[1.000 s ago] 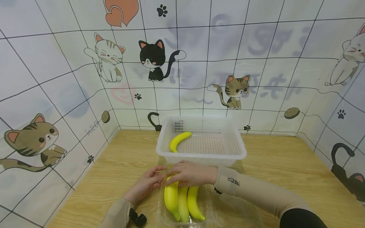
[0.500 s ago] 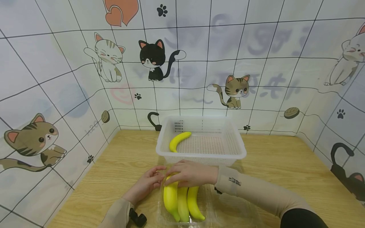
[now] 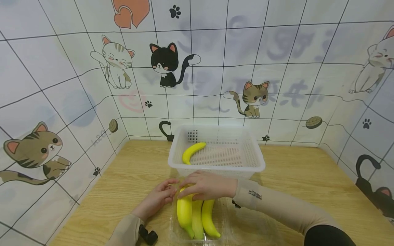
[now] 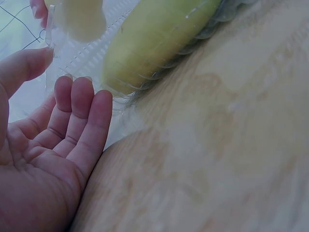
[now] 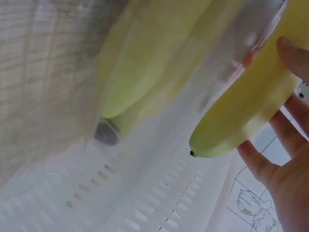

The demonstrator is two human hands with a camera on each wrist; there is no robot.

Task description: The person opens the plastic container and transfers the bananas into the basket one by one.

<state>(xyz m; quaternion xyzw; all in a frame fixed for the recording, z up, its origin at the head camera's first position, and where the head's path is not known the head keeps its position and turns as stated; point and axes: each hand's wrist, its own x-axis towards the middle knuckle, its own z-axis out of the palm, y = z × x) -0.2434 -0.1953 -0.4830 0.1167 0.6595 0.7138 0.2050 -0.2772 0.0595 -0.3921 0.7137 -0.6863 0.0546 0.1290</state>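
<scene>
Inside a clear plastic box (image 3: 224, 218) at the front of the table, three yellow bananas lie side by side. My right hand (image 3: 204, 186) comes over the far end of the box and grips the leftmost banana (image 3: 185, 213) near its upper end. The right wrist view shows this banana (image 5: 241, 106) between the thumb and fingers. Two others, the middle banana (image 3: 197, 218) and the right banana (image 3: 209, 220), lie beneath that hand, their far ends hidden. With relaxed fingers, my left hand (image 3: 158, 200) touches the box's far-left corner; its thumb (image 4: 36, 67) meets the clear edge.
Behind the box stands a white perforated basket (image 3: 217, 168) with a single banana (image 3: 192, 152) at its left side. The open clear lid (image 3: 252, 225) spreads to the right under my right forearm. Walls with cat prints enclose the wooden table (image 3: 295, 177).
My right hand has shifted very slightly up and to the right, still gripping the leftmost banana. The left hand, box and basket stay almost where they were.
</scene>
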